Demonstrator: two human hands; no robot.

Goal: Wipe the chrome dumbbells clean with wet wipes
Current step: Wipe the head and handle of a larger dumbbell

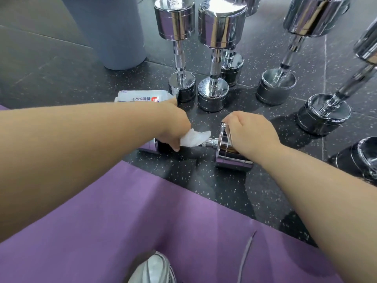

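One flat dumbbell (230, 158) under left hand (173, 127) with wipe (193, 138) and right hand (248, 131).

One head-worn wide-angle view, tilted steeply down
It looks forward over the left hand (173, 127) and right hand (252, 131) to the floor (204, 186) close below, lying dumbbell (228, 155) near centre, upright dumbbells (221, 27) along the top edge
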